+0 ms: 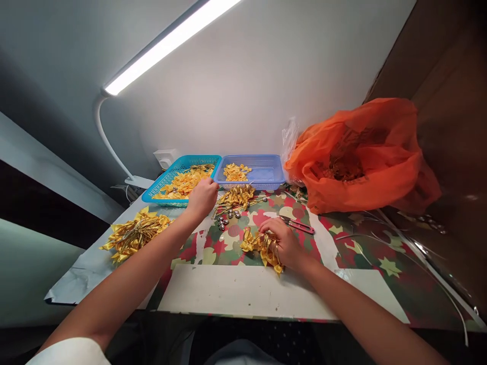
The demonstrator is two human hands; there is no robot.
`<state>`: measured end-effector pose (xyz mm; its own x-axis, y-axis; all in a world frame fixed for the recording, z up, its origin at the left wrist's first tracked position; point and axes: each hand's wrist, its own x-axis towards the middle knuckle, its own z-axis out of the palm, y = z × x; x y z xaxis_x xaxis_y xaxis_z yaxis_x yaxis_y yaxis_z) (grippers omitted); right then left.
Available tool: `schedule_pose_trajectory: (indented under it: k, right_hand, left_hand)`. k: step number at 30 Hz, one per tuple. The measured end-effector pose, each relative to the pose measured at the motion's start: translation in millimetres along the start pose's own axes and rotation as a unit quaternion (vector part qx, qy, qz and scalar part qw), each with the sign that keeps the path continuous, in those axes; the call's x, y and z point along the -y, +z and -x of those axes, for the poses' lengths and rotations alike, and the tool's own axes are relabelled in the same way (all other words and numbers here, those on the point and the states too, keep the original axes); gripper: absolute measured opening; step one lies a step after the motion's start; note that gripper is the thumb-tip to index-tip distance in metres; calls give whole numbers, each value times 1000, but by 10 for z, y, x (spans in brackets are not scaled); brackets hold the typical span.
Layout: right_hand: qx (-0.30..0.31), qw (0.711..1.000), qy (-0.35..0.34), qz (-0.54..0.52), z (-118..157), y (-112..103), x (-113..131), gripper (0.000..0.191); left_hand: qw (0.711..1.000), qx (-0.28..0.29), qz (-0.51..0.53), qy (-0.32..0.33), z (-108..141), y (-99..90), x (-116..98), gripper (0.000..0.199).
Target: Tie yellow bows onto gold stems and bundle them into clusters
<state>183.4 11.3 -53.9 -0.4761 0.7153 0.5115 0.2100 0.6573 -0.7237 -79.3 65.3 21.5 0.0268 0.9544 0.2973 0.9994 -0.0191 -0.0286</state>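
Observation:
My left hand (204,196) is closed at the right front edge of the teal basket (166,202), which holds yellow ribbon flowers (186,181); whatever its fingers pinch is too small to make out. Near the middle of the table, my right hand (283,242) is wrapped round a bunch of yellow ribbon flowers with gold stems (262,244). Between the hands lie small silver bells (222,223) and a pile of gold-stemmed flowers (238,196). Just beyond my right hand are pink-handled snips (302,226).
A blue-purple basket (266,185) with some yellow flowers stands against the wall. A large flower bunch (137,233) lies at the left. On the right sit an orange bag (365,192) and loose white strips. A lamp (171,48) hangs above; a white board (243,293) lines the front edge.

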Motion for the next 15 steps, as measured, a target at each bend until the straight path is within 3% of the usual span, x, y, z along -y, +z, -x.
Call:
schedule_pose_trajectory:
  k: [8,15]
  right_hand:
    - [10,1000,-16,0,-4,11,-12,11]
    - [10,1000,-14,5,-2,7,-2,14]
  left_hand:
    - [998,26,-30,-50,-310,-33,179,35]
    - [993,60,-104,-3,-400,-20,129,29]
